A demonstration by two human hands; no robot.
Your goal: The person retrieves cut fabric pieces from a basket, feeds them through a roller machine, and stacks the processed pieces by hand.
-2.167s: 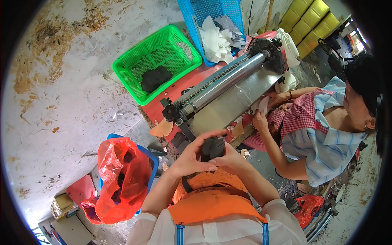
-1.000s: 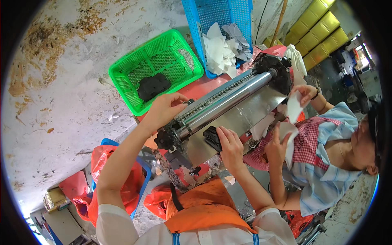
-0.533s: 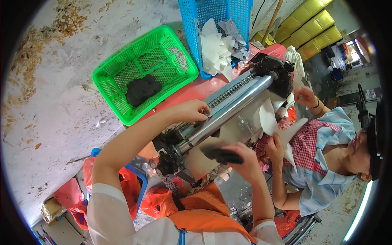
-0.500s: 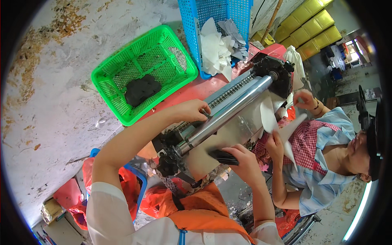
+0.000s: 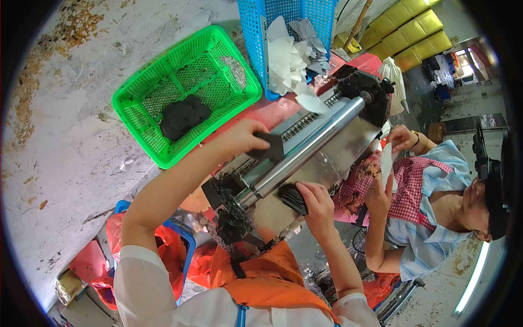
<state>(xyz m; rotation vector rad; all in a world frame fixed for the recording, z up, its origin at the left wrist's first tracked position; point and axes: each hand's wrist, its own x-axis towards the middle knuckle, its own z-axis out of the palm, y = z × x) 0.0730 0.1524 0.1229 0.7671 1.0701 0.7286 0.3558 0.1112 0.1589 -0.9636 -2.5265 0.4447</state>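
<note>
A machine with a long shiny metal roller (image 5: pixel 310 147) stands before me, running slantwise from lower left to upper right. My left hand (image 5: pixel 245 137) is closed on a flat black piece (image 5: pixel 271 146) at the roller's far side. On the near side, my right hand (image 5: pixel 317 204) grips a stack of thin black pieces (image 5: pixel 292 198) above the machine's metal plate (image 5: pixel 268 217). Beyond the machine, dark pieces (image 5: pixel 185 115) lie in a green plastic basket (image 5: pixel 122 103). What the black pieces are made of I cannot tell.
A blue crate (image 5: pixel 251 43) holds white and grey cut pieces (image 5: pixel 286 60); one white piece (image 5: pixel 311 99) lies at the roller's far side. A co-worker (image 5: pixel 430 207) at the right holds a white piece (image 5: pixel 386 166). Red bags (image 5: pixel 173 250) sit in a blue-rimmed bin lower left.
My left hand has drawn back slightly, and a black piece now shows in it. My right hand has lowered a little with the stack. The co-worker's hands have come together on a white piece.
</note>
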